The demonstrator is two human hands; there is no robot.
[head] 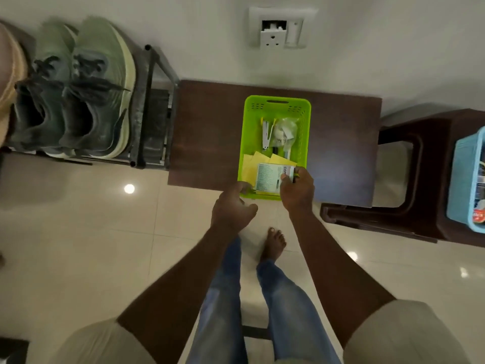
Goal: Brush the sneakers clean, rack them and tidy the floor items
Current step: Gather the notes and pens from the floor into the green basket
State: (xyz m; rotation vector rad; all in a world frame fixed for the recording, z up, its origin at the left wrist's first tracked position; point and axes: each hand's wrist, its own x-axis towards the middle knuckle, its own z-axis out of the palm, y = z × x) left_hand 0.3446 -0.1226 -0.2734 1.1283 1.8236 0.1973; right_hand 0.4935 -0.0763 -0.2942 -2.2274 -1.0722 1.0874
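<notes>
Two green sneakers (78, 93) stand side by side on the top of a dark metal shoe rack (149, 111) at the left. A lime green plastic basket (249, 122) sits on a dark brown low table (210, 132). It holds yellow papers (249, 164), a white stapler (266, 136) and a clear bag (284, 131). My right hand (298, 190) grips a small white printed packet (270, 177) over the basket's near end. My left hand (232, 207) hovers by the basket's near left corner with loosely curled fingers, holding nothing that I can see.
A dark brown plastic stool (425, 179) stands to the right of the table, with a light blue basket (467, 179) on it. A wall socket (282, 28) is above the table. My bare feet stand on glossy beige floor tiles (105, 245).
</notes>
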